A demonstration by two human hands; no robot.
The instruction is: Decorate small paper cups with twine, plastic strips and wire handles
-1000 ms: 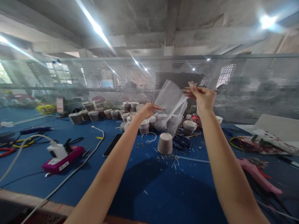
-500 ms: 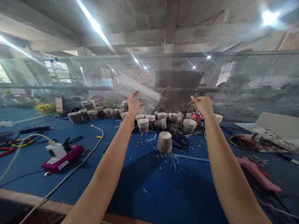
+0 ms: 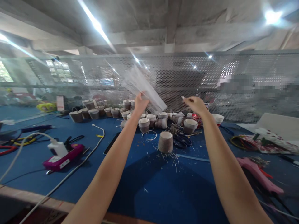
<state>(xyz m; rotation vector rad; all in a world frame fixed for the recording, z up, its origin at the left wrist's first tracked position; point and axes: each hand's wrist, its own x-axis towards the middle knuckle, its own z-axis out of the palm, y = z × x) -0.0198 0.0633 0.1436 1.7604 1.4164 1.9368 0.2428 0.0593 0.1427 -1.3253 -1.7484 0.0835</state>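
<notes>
My left hand [image 3: 141, 105] is closed on a clear plastic sheet or bag [image 3: 149, 88], raised at a slant over the back of the table. To its right, apart from the plastic, my right hand [image 3: 196, 105] is held up with fingertips pinched together; whatever they hold, if anything, is too small to make out. Below and between my forearms stands a small greyish-brown bucket-shaped pot [image 3: 165, 143], with cut strands scattered round its base. Behind it sit several similar small pots [image 3: 144, 125], some on their sides. A red can [image 3: 195, 117] is partly hidden near my right hand.
A purple power strip [image 3: 63, 158] with a white plug and cable lies at left, a dark phone-like slab [image 3: 111, 143] by my left forearm. At right are a pink glue gun [image 3: 259, 174] and white cups [image 3: 217, 119]. A perforated metal screen [image 3: 177, 81] spans the back.
My left hand has shifted a little to the right, and the plastic now slants more steeply. My right hand has moved left, closer to the plastic, its fingers still pinched.
</notes>
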